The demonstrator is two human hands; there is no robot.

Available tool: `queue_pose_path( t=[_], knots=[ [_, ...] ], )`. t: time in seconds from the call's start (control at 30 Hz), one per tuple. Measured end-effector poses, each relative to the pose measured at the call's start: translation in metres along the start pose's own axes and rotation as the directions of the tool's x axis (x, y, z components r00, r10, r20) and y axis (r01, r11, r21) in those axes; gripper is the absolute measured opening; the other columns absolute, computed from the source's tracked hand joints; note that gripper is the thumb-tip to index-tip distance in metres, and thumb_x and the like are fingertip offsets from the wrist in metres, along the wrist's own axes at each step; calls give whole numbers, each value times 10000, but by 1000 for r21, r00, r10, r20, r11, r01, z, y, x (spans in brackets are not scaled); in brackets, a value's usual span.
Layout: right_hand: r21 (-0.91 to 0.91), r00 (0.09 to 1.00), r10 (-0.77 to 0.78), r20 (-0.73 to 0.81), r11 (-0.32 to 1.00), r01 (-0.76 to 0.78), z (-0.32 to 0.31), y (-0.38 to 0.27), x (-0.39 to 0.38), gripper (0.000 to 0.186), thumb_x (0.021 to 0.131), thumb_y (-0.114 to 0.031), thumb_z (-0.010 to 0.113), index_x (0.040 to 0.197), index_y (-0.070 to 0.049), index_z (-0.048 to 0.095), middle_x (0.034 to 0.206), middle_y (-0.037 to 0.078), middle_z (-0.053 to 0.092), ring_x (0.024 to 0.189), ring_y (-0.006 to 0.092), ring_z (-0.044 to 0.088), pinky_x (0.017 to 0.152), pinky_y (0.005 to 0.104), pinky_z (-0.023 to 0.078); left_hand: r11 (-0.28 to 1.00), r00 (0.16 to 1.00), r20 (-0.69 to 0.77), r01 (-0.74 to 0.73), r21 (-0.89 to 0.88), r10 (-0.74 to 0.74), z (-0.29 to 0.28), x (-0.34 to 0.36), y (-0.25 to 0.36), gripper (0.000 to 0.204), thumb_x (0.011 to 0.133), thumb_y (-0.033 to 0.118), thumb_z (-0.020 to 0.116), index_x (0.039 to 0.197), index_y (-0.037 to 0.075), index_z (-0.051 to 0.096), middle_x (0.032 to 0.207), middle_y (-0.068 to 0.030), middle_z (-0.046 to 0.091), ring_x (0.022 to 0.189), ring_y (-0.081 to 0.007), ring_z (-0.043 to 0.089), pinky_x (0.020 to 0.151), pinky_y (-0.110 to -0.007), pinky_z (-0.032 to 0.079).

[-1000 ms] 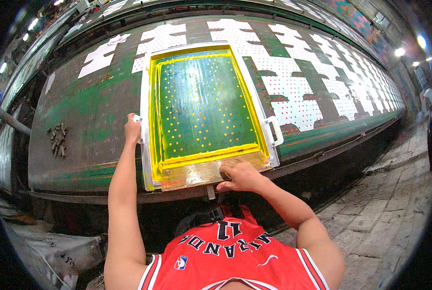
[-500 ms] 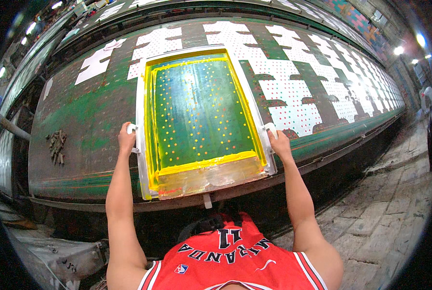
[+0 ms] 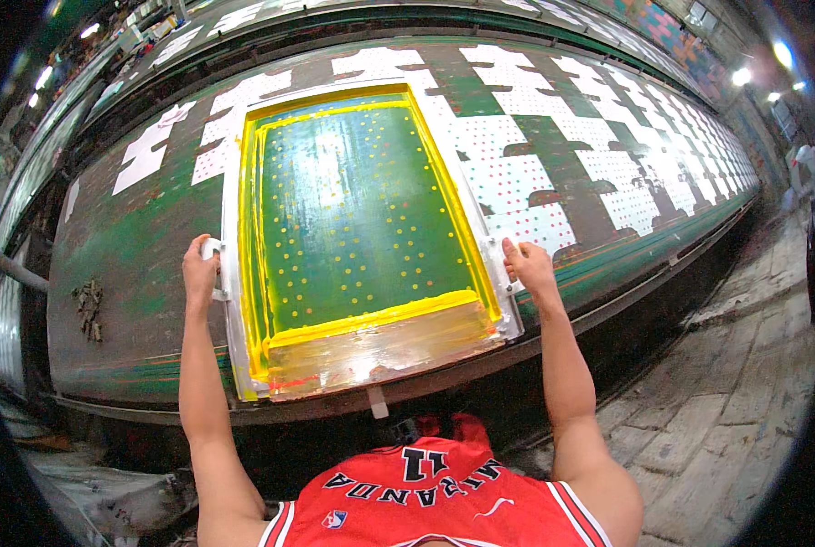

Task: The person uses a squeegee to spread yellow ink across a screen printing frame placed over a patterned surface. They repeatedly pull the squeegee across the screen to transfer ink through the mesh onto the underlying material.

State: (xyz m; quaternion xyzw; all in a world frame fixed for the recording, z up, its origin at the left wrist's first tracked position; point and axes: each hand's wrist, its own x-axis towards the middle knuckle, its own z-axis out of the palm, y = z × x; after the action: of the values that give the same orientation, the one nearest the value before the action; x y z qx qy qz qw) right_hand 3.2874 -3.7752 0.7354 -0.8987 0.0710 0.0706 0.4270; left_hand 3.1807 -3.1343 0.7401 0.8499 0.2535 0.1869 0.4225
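Framed screen [image 3: 362,210], green with yellow borders: how does it lie from your hands?

Between them. Its long axis runs away from me, with the greater part of its length beyond my hands.

Which hand is nearer?

Neither, as far as I can judge. My left hand [image 3: 199,269] is curled round the left handle [image 3: 210,245], my right hand [image 3: 530,268] round the right handle [image 3: 516,286].

What lies about them?

Dotted white pieces [image 3: 517,173], on the worktop [image 3: 143,264] beyond and to the right of my right hand; a dark heap [image 3: 89,308] left of my left hand. Whether the screen touches the worktop, I cannot tell.
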Motion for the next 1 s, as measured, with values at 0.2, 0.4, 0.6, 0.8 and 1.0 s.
queue_pose_path(
  t=[0.2, 0.4, 0.6, 0.8, 1.0],
  knots=[
    [-46, 998, 17, -57, 999, -20, -131, 60, 74, 647, 896, -632, 642, 828, 8, 699, 696, 99, 678, 666, 196, 662, 647, 368, 514, 996, 997, -29, 63, -62, -65, 153, -46, 75, 427, 860, 31, 664, 1285, 34, 636, 1012, -103, 721, 788, -144, 664, 692, -303, 528],
    [24, 993, 112, -24, 993, -111, -206, 134, 121, 651, 882, -610, 677, 922, 39, 703, 754, 78, 681, 667, 141, 647, 622, 311, 516, 996, 997, -79, -29, -88, 22, 264, -87, 109, 472, 846, -15, 636, 1315, 28, 603, 1002, -85, 686, 791, -133, 635, 652, -275, 520],
    [101, 993, 101, 66, 989, -107, -233, 190, 140, 643, 883, -591, 691, 955, 48, 698, 805, 100, 701, 697, 140, 666, 639, 297, 531, 994, 987, -140, -89, -63, 80, 311, -107, 116, 459, 847, -31, 641, 1303, 2, 605, 1026, -69, 697, 818, -127, 642, 671, -270, 516],
    [58, 988, 112, 107, 991, -118, -246, 204, 141, 668, 887, -603, 685, 943, 63, 699, 789, 110, 712, 692, 154, 682, 640, 308, 540, 999, 987, -153, -54, -2, 53, 324, -115, 119, 418, 847, 58, 698, 1260, 23, 653, 1143, -193, 719, 1035, -299, 702, 899, -384, 531],
    [66, 977, 115, 182, 989, -129, -260, 196, 138, 608, 950, -517, 654, 1049, 83, 674, 854, 109, 713, 714, 142, 678, 645, 298, 541, 999, 988, -150, -25, 28, 29, 329, -120, 136, 419, 844, 76, 701, 1261, 57, 658, 1130, -211, 714, 1031, -315, 701, 894, -389, 532]
  ],
)
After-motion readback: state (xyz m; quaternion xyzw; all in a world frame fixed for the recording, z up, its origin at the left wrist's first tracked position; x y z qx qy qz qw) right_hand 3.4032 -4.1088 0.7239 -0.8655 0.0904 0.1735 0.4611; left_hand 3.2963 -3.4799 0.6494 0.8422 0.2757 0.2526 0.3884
